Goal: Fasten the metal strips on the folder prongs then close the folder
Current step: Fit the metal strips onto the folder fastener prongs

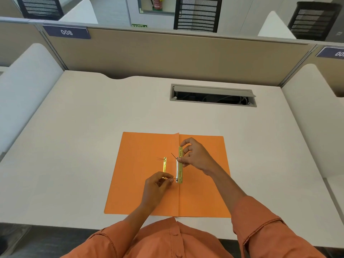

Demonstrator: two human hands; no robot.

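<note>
An orange folder [141, 183] lies open and flat on the desk. Along its centre fold sits a gold and silver metal strip [180, 171], with thin prongs sticking up at its far and near ends. My right hand [195, 155] pinches the strip's far half between fingers and thumb. My left hand [158, 185] pinches the near prong at the strip's lower end. A second gold strip [164, 164] lies loose on the left flap, its near end hidden under my left hand.
The white desk [83, 136] is walled by beige partitions at the back and white dividers at both sides. An open cable hatch [213, 95] is sunk into the desk behind the folder, to the right.
</note>
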